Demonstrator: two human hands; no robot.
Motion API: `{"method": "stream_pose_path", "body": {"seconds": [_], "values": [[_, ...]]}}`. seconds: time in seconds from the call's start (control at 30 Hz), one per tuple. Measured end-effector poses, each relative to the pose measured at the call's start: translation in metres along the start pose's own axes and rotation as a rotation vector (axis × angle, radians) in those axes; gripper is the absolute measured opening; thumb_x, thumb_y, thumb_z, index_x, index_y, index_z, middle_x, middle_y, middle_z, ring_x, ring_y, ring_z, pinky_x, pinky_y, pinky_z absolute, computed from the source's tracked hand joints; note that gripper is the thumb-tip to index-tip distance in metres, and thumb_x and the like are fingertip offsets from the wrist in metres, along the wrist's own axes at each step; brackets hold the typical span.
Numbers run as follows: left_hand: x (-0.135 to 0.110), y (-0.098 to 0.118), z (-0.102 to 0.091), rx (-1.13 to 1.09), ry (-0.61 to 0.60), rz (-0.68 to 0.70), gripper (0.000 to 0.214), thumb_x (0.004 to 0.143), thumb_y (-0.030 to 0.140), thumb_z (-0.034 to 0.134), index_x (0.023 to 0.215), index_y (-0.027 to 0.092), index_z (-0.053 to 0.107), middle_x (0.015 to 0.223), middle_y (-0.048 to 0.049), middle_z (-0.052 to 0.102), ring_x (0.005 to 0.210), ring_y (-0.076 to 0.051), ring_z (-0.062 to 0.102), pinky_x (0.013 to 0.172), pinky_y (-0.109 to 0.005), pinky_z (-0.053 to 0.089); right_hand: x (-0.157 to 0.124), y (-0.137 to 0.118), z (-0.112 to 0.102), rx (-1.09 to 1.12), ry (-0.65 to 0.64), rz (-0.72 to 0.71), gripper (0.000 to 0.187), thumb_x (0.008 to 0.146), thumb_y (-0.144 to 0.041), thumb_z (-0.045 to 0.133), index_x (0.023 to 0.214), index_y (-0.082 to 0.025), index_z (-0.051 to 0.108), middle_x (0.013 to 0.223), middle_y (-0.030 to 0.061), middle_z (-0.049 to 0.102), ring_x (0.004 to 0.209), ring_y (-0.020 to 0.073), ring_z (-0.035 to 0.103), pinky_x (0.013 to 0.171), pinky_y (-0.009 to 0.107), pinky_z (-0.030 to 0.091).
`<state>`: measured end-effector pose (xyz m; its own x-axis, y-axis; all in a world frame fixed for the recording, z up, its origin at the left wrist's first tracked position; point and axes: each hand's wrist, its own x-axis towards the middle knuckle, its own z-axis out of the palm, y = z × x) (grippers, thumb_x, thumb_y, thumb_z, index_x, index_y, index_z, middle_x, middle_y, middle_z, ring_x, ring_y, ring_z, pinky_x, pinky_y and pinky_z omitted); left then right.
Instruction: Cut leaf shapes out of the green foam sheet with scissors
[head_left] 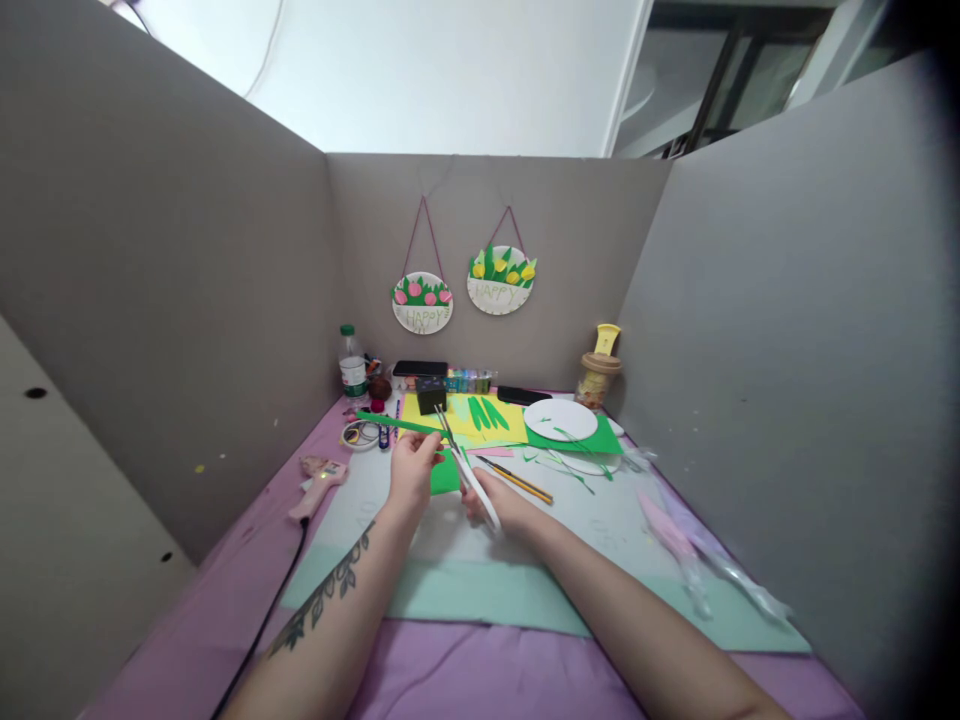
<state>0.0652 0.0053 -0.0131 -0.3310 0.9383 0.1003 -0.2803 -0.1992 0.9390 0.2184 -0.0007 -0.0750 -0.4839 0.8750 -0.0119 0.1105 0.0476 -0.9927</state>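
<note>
Pinched in my left hand [415, 468] is a long, narrow green paper strip [390, 422] that reaches out to the left. My right hand [491, 503] grips a pair of white-handled scissors [478, 490], whose blades point up and away and meet the strip's right end. Below the blades lies a piece of green paper [444, 476], partly hidden by my hands. Beyond them, cut green leaf shapes [487, 413] rest on a yellow sheet [457, 430]. Right of the scissors lie a yellow pencil [517, 481] and a dark one beside it.
At the left is a pink glue gun [319, 488] with a black cord. A bottle [352, 365] stands at the back left, a lidded cup [598, 378] at the back right. White paper plates [560, 419] lie right, near plastic wrapping [675, 540]. Two flower plates [501, 282] hang behind.
</note>
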Motion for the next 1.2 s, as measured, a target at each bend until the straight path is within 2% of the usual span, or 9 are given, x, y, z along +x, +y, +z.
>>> {"method": "stream_pose_path", "body": {"seconds": [0.23,0.6,0.9,1.2], "values": [[-0.001,0.001,0.000,0.023,0.005,0.012,0.026,0.062,0.035,0.069,0.069,0.016,0.053,0.067,-0.0006,0.058,0.064,-0.013,0.057,0.059,-0.024,0.044,-0.003,-0.006,0.003,0.019,-0.025,0.009,0.025,0.061,-0.022,0.059,0.083,-0.020,0.046,0.066,-0.0047,0.052,0.056,0.0109,0.050,0.054,0.025,0.042],[-0.001,0.001,0.000,-0.004,0.004,-0.003,0.025,0.062,0.033,0.070,0.069,0.015,0.053,0.066,-0.0009,0.059,0.064,-0.013,0.058,0.058,-0.024,0.045,-0.003,-0.009,0.006,0.027,0.011,0.030,0.023,0.060,-0.022,0.059,0.080,-0.021,0.047,0.063,-0.0052,0.052,0.054,0.0112,0.049,0.054,0.025,0.043],[-0.002,0.002,0.001,0.003,-0.001,0.006,0.024,0.063,0.032,0.069,0.069,0.015,0.053,0.065,-0.0002,0.058,0.061,-0.012,0.055,0.057,-0.023,0.044,-0.004,-0.014,0.006,-0.025,0.013,0.039,0.021,0.062,-0.021,0.059,0.080,-0.020,0.047,0.068,-0.0036,0.053,0.057,0.0118,0.052,0.054,0.025,0.044],[0.001,0.000,-0.002,-0.007,-0.062,0.043,0.029,0.065,0.038,0.070,0.065,0.016,0.052,0.058,0.0033,0.052,0.055,-0.009,0.049,0.052,-0.020,0.039,-0.005,-0.017,0.003,-0.126,0.011,0.004,0.020,0.067,-0.023,0.058,0.081,-0.020,0.045,0.065,-0.0037,0.051,0.054,0.0101,0.048,0.050,0.022,0.040]]}}
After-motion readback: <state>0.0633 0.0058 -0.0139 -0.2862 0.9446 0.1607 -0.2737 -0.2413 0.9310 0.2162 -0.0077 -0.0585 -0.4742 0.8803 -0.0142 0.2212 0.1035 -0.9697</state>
